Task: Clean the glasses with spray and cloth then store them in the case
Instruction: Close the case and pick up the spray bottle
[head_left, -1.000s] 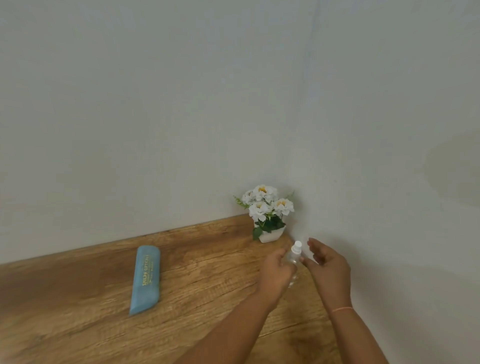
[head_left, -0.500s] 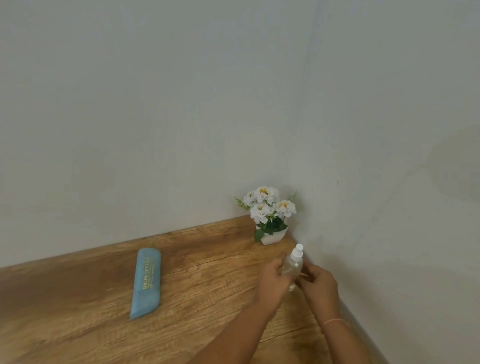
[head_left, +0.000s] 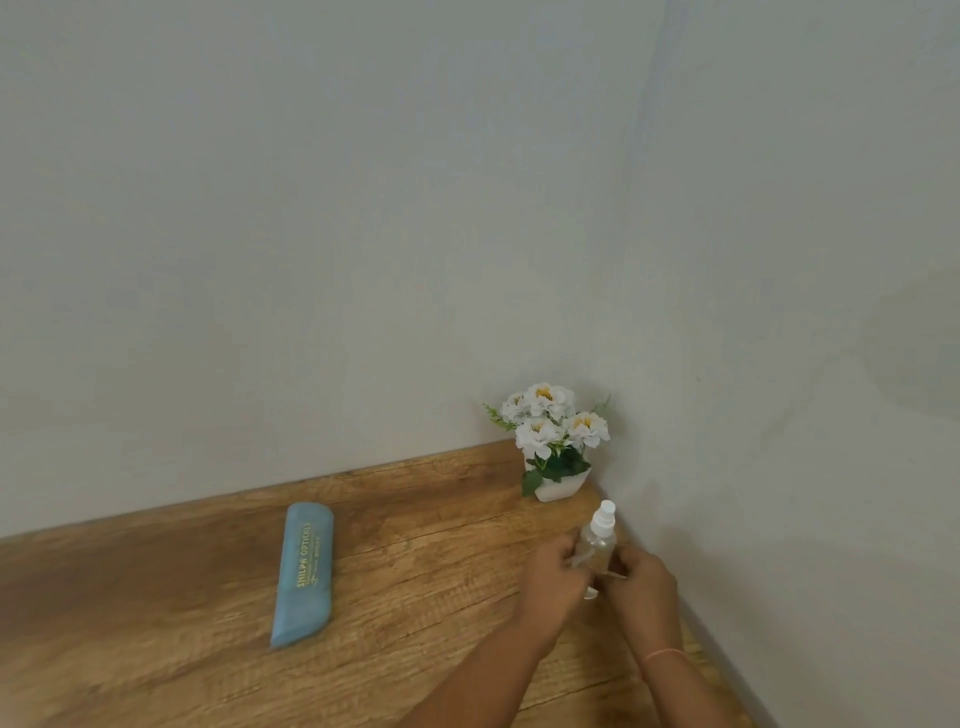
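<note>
The spray bottle (head_left: 600, 540) is held upright between the two grips, just above the bench (head_left: 156, 623), with its white nozzle (head_left: 605, 512) standing clear above both. The left grip (head_left: 553, 582) is curled round the bottle's body from one side. The right grip (head_left: 647, 579) is curled against its lower part from the other — whether something thin is also pinched there cannot be told. The glasses and the cloth cannot be made out; a small clear shape below the bottle, between the grips, is too small to name. The step in hand is judged to be readying the spray. It would be done well if the bottle were given over to one grip alone, a fingertip set on the pump head, and the nozzle turned toward the lenses and away from the wall (head_left: 779, 415) close beside the right grip. A light mist is likely enough — more would run onto the wood. The flower pot (head_left: 558, 486), just beyond the grips, should be kept out of the spray. The blue case (head_left: 304, 571) lies well apart, on the far side of the left grip.
</note>
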